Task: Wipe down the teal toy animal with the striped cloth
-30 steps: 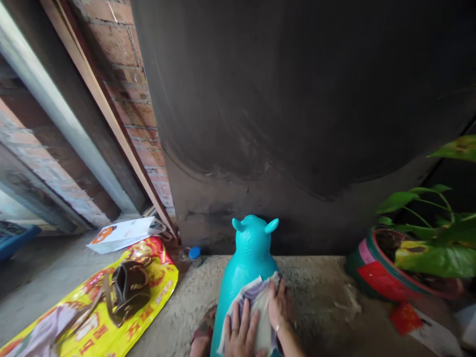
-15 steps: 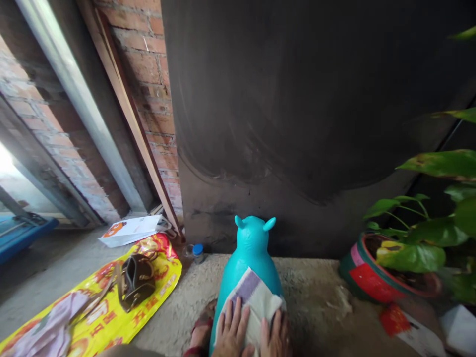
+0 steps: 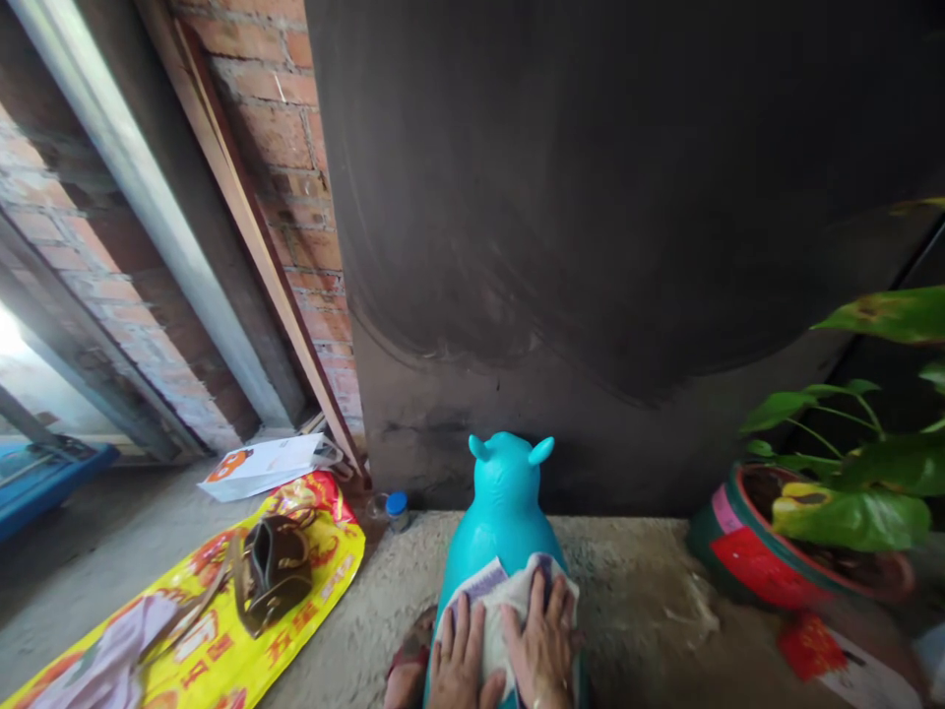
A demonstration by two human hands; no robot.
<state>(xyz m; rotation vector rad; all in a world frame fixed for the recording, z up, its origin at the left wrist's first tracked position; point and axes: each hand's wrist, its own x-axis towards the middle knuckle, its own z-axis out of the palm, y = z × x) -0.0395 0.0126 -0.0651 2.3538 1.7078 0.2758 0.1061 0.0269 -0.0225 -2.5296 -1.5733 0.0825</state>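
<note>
On the floor by a dark wall: both hands pressing a cloth (image 3: 509, 601) on a turquoise toy animal (image 3: 504, 502).
Left hand (image 3: 459, 662) and right hand (image 3: 542, 645) lie flat, side by side; the head looks unwiped.

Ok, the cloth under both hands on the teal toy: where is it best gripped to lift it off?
Probably the far edge of the cloth, the purple-striped corner towards the toy's head. It lies bare beyond the fingertips, draped over the rounded back of the teal toy. Come from above and pinch that edge. The left hand and right hand lie flat on the rest.
</note>
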